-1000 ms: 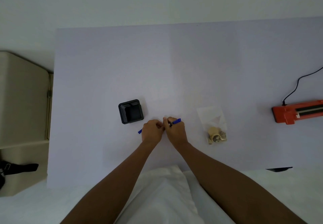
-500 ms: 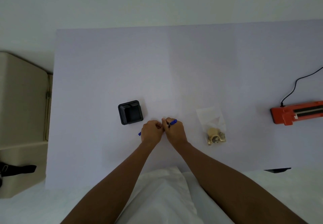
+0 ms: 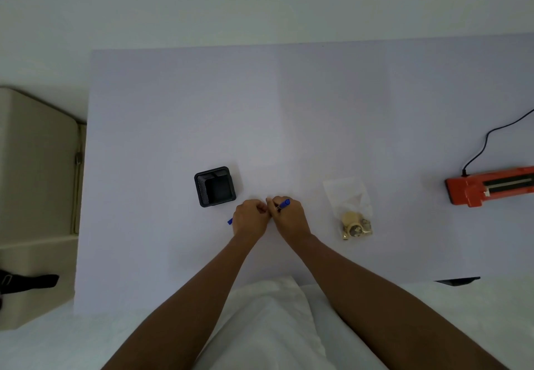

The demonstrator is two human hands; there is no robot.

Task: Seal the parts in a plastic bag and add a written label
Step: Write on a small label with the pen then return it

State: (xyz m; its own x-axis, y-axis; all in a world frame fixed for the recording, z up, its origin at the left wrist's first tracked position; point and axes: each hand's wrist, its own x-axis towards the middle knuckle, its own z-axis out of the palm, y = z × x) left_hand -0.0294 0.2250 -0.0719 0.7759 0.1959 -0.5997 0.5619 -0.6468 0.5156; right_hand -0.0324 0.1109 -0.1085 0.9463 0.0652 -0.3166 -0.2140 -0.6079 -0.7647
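Both hands meet near the middle of the pale lavender table (image 3: 289, 104), knuckles almost touching. Right hand (image 3: 290, 216) closed around a blue pen (image 3: 284, 203), whose blue end pokes out up and to the right above the fingers. Left hand (image 3: 250, 216) curled into a loose fist; a small blue piece (image 3: 230, 221), possibly the pen cap, sticks out at its left edge. Whether anything lies under the hands cannot be told.

Clear plastic bag (image 3: 348, 196) lies flat on the table, right of the hands and apart from them, with brass-coloured metal parts (image 3: 356, 225) gathered at its near end.

Black square mesh holder (image 3: 215, 186) stands just left and slightly far of the left hand. Orange heat sealer (image 3: 488, 186) with a black cord (image 3: 488, 138) sits at the far right edge.
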